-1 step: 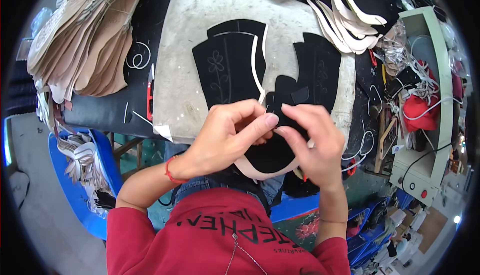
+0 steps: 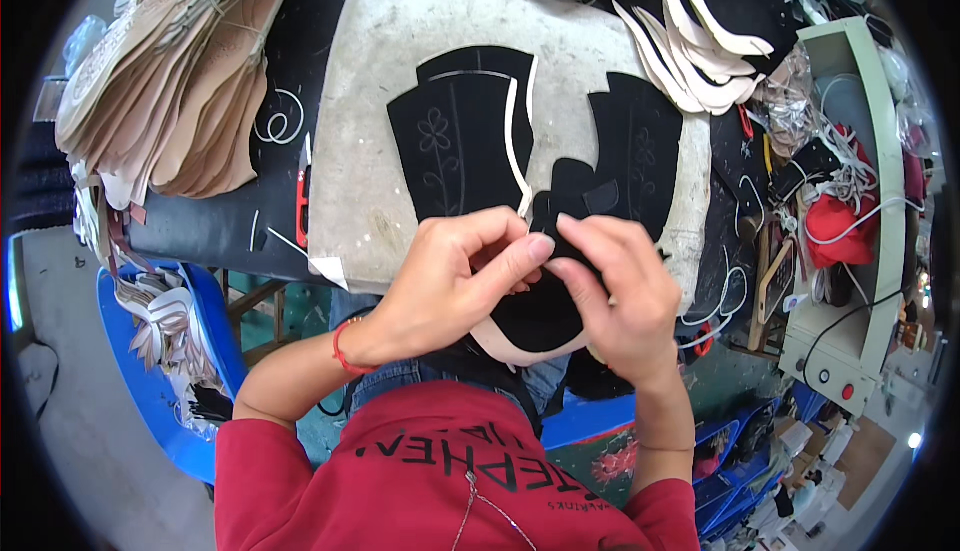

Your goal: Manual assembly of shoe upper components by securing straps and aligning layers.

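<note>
Black boot-upper pieces [image 2: 435,146], with drawn flower outlines and a cream strip [image 2: 518,136] along an inner edge, lie on a pale board in front of me. My left hand [image 2: 462,276] pinches the black material near the lower end of that strip, thumb against the curled fingers. Close beside it, my right hand [image 2: 630,296] has thumb and index finger bent round the same black piece; its fingertips are partly hidden. Below both hands hangs a curved part of the piece with a wide cream band [image 2: 525,353] along its lower edge.
Tan sole-shaped pieces [image 2: 170,81] are bundled at the far left, beside red-handled cutters [image 2: 302,206]. Cream curved strips [image 2: 690,41] lie at the far right. A blue bin [image 2: 165,391] of scraps stands at left; a pale machine housing [image 2: 865,151] stands at right.
Both hands stay at the black piece with only a slight shift of the fingers. The view has moved a little, and the board with its pieces appears slightly lower.
</note>
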The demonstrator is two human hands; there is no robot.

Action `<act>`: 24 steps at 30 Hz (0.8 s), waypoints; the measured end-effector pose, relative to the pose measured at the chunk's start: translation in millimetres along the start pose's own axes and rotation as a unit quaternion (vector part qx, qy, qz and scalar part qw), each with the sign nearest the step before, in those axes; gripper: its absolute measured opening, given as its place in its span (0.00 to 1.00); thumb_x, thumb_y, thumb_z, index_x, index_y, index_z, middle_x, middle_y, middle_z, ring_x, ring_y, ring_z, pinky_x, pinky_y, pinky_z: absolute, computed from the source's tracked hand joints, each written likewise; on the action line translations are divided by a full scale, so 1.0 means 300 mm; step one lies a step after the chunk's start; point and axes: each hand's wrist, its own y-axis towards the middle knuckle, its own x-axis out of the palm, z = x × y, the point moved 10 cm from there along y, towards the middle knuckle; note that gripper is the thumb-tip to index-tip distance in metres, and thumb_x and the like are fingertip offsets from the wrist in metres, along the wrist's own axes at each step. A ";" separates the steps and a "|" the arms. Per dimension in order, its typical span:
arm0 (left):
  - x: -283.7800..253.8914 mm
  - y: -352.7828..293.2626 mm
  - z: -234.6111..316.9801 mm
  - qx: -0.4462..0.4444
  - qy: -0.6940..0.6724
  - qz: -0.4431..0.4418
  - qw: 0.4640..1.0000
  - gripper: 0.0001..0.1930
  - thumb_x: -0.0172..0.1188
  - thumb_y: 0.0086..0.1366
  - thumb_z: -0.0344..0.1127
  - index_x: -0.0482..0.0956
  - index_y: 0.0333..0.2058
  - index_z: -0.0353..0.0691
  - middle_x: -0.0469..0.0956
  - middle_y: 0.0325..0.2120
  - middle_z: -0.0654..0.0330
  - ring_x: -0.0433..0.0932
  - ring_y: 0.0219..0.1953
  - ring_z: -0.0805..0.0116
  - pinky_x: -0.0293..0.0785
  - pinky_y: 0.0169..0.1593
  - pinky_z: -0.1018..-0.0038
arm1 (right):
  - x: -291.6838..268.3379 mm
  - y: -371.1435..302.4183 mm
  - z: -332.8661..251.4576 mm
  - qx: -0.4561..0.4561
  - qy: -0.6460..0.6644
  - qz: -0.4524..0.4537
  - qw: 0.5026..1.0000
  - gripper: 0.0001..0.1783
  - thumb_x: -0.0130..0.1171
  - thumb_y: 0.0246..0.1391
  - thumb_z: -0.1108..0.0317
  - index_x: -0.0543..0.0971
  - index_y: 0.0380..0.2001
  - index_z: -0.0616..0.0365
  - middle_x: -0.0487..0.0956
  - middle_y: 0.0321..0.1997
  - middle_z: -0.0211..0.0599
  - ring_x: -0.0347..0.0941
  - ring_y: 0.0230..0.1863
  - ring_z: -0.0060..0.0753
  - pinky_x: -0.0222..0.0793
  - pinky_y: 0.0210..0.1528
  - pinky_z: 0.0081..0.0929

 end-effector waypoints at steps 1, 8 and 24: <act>-0.010 -0.006 -0.002 0.015 0.041 0.009 0.999 0.10 0.52 0.67 0.33 0.75 0.32 0.31 0.77 0.25 0.63 0.76 0.28 0.80 0.73 0.33 0.83 | 0.016 -0.007 -0.016 -0.006 -0.043 0.007 0.999 0.19 0.66 0.40 0.78 0.77 0.40 0.63 0.75 0.34 0.42 0.74 0.32 0.41 0.71 0.32 0.29; -0.007 -0.003 0.060 0.107 0.218 -0.002 0.970 0.06 0.58 0.61 0.30 0.77 0.30 0.31 0.76 0.23 0.55 0.75 0.21 0.74 0.69 0.25 0.77 | 0.070 -0.066 -0.030 -0.019 -0.139 0.024 0.990 0.14 0.62 0.43 0.78 0.75 0.36 0.67 0.73 0.25 0.39 0.69 0.23 0.37 0.65 0.23 0.30; 0.079 0.056 0.136 0.253 0.549 0.079 0.793 0.22 0.65 0.47 0.30 0.74 0.43 0.34 0.69 0.51 0.52 0.66 0.53 0.51 0.62 0.52 0.62 | 0.056 -0.101 0.134 0.056 -0.177 -0.004 0.983 0.11 0.61 0.47 0.77 0.74 0.36 0.64 0.71 0.27 0.40 0.69 0.27 0.41 0.65 0.27 0.34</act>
